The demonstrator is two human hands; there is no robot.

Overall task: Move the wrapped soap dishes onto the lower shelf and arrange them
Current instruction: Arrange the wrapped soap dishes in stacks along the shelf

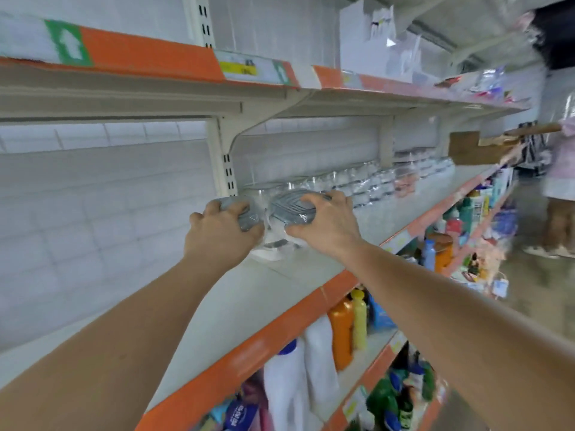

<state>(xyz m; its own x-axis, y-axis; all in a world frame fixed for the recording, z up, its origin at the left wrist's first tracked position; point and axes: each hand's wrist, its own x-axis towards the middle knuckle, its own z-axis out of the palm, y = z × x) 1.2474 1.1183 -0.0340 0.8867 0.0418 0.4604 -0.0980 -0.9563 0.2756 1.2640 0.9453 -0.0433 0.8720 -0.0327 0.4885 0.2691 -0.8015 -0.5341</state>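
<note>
Grey, ridged soap dishes in clear wrap sit under both of the person's hands, side by side on the pale shelf, toward its back and well in from the orange front edge. The left hand [222, 228] grips the left soap dish [245, 217] from above, fingers curled over its far side and thumb on the near rim. The right hand [323, 219] grips the right soap dish [287, 209] the same way, fingers spread over its top and thumb tucked under the near edge. The two dishes nearly touch, and each seems to rest on other wrapped pieces beneath, though the wrap and blur make that hard to read.

Holding from the top looks sensible: the film is slippery, and a grip over the rim lets each dish be set down flat and nudged square. Working both at once keeps the pair level with each other.

Behind and to the right, a row of wrapped dishes [357, 185] runs along the back of the shelf [217, 306], so these two seem meant to extend that line leftward. My guess is that the placing is nearly done and squaring up is what remains. Bottles [342, 328] crowd the shelf below.
</note>
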